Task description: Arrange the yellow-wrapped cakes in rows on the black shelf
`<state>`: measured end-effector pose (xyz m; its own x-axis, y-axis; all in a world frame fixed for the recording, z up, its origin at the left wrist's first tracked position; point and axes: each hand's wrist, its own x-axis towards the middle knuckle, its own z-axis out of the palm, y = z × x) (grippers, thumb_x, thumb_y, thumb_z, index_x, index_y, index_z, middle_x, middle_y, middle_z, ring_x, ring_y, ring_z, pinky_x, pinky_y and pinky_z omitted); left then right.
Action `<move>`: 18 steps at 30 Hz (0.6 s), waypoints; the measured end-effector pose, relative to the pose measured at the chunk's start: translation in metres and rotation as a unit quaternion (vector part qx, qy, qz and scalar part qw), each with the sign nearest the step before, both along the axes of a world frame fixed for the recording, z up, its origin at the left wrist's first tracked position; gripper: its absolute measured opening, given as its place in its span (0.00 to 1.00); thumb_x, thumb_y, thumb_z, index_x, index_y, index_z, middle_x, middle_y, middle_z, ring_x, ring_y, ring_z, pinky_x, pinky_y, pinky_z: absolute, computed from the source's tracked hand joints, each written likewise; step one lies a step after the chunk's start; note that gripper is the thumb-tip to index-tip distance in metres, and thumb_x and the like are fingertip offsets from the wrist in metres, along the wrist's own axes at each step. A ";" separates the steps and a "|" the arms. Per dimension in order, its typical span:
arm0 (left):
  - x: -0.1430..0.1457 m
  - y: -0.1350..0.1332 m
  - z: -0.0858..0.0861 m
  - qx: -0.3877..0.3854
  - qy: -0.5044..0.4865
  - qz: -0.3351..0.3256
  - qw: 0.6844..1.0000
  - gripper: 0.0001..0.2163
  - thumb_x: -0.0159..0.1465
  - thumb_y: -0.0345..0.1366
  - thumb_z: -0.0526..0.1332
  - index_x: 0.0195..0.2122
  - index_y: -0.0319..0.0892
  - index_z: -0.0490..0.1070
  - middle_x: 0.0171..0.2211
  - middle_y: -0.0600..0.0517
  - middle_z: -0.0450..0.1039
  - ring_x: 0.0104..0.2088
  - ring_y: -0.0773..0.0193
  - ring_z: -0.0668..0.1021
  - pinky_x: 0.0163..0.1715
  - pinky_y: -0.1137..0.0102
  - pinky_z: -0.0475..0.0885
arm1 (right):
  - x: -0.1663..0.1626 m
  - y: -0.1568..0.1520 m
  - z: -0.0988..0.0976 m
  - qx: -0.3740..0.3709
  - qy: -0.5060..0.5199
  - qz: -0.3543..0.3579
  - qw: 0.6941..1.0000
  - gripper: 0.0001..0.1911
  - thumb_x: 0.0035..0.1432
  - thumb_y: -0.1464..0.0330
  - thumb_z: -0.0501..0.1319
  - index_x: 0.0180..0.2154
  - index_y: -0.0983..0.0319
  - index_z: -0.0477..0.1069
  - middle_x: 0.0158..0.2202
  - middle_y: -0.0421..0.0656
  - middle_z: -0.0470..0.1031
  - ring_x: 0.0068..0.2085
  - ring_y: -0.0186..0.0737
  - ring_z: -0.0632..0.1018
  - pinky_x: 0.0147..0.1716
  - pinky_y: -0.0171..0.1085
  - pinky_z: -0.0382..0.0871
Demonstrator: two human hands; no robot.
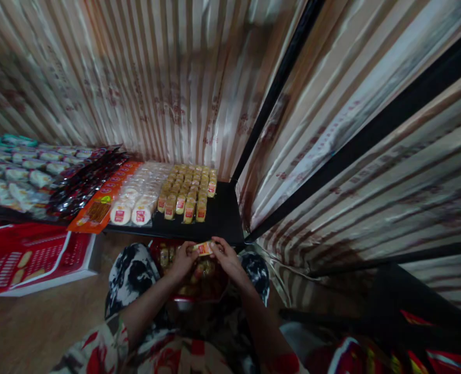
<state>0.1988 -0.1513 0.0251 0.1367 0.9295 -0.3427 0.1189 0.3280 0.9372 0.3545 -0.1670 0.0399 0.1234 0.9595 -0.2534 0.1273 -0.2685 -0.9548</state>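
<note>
Both hands meet over my lap on one small yellow snack packet (203, 249) with a red label. My left hand (184, 261) pinches its left end and my right hand (225, 259) pinches its right end. Just beneath them sits a red bag (218, 291) holding more of the same packets. Ahead, on a low black shelf (222, 215), several rows of matching yellow packets (189, 189) lie side by side.
Left of the yellow rows lie round white wrapped cakes (135, 202), an orange packet strip (102, 200), dark wrappers (80, 184) and pale green packets (16, 169). A red and white carton (31, 259) rests on the wooden floor. Striped curtains (168, 78) and black poles (277, 88) close in behind and right.
</note>
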 end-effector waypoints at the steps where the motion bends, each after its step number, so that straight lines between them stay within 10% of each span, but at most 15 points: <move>1: 0.001 0.000 0.003 -0.014 -0.031 0.011 0.999 0.08 0.54 0.34 0.59 0.35 0.41 0.64 0.26 0.56 0.70 0.26 0.69 0.74 0.26 0.75 0.68 | -0.002 -0.001 0.000 0.000 0.024 -0.019 1.000 0.25 0.48 0.54 0.59 0.45 0.61 0.66 0.28 0.40 0.74 0.28 0.37 0.76 0.23 0.32 0.66; 8: 0.026 0.001 0.013 -0.064 -0.112 0.117 0.985 0.12 0.53 0.37 0.64 0.33 0.41 0.61 0.24 0.57 0.70 0.24 0.70 0.76 0.25 0.75 0.71 | -0.021 -0.001 -0.007 0.053 0.094 -0.083 0.991 0.20 0.45 0.57 0.61 0.39 0.61 0.65 0.36 0.45 0.77 0.35 0.40 0.78 0.35 0.37 0.72; 18: 0.052 0.016 0.028 -0.015 -0.057 0.084 0.995 0.09 0.58 0.34 0.57 0.40 0.39 0.66 0.39 0.48 0.72 0.30 0.69 0.77 0.26 0.75 0.72 | 0.005 0.029 0.012 0.111 -0.118 -0.143 0.976 0.24 0.56 0.59 0.50 0.51 0.65 0.62 0.41 0.49 0.75 0.40 0.42 0.77 0.42 0.39 0.70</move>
